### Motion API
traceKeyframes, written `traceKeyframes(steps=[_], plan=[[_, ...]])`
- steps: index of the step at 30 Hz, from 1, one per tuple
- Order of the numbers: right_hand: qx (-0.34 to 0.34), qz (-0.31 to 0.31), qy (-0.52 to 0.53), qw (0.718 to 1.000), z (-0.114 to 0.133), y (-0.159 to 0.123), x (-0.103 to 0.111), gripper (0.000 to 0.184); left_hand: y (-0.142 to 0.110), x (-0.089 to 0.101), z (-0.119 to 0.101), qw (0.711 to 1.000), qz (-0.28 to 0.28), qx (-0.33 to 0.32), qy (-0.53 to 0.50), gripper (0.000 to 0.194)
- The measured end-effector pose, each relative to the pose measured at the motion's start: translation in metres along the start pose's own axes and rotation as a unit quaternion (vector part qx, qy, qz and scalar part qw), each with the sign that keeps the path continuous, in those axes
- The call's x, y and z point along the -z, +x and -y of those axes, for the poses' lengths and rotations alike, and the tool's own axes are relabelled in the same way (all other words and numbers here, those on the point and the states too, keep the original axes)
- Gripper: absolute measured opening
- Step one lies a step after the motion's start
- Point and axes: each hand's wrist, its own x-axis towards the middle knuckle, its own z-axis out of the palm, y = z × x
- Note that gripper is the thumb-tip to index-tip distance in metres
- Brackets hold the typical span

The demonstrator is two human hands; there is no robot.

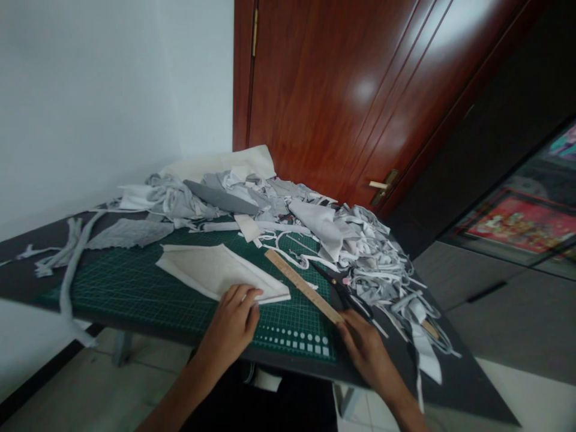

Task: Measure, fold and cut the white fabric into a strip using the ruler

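A cream fabric piece (202, 267) with folded edges and pointed ends lies on the green cutting mat (148, 303). My left hand (236, 312) is at its lower edge, fingers bent and closed on the fabric with the thumb drawn in beside them. In my right hand (362, 342) is the near end of a wooden ruler (301, 285), which slants away across the mat toward the fabric's right tip. Black-handled scissors (346, 294) rest just beyond the ruler, beside my right hand.
Grey and white fabric scraps (265, 192) are heaped along the back of the dark table (468, 384), with more strips (382, 264) on the right. A long grey strip (74, 270) hangs over the front left edge. Behind stand a wooden door (333, 102) and a dark cabinet (495, 300).
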Motion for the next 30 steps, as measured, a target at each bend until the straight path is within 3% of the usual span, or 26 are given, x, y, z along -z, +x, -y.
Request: traceKeyframes(steps=[6,9,12,14,18,22,27,30], plan=[[0.065,0.044,0.046,0.996,0.031,0.069,-0.037,0.032,0.010,-0.027,-0.022,0.996,0.087,-0.014,-0.023,0.025],[0.037,0.114,0.135,0.983,0.039,0.099,-0.062,0.033,0.006,-0.025,-0.027,0.995,0.085,-0.024,-0.036,0.025],[0.016,0.187,0.183,0.965,0.042,0.112,-0.078,0.035,-0.003,-0.019,-0.031,0.996,0.079,-0.028,-0.039,0.028],[0.033,0.172,0.138,0.975,0.042,0.114,-0.082,0.032,-0.012,-0.015,-0.033,0.996,0.079,-0.027,-0.033,0.032],[0.064,0.083,-0.022,0.994,0.036,0.112,-0.079,0.030,-0.030,-0.014,-0.036,0.996,0.072,-0.044,-0.009,0.043],[0.059,0.071,-0.085,0.992,0.029,0.114,-0.077,0.029,-0.045,-0.015,-0.035,0.995,0.061,-0.072,0.022,0.057],[0.075,0.030,-0.017,0.997,0.036,0.109,-0.074,0.027,-0.054,-0.018,-0.032,0.992,0.043,-0.104,0.057,0.063],[0.088,0.055,0.082,0.991,0.044,0.097,-0.068,0.027,-0.055,-0.020,-0.030,0.991,0.040,-0.112,0.068,0.059]])
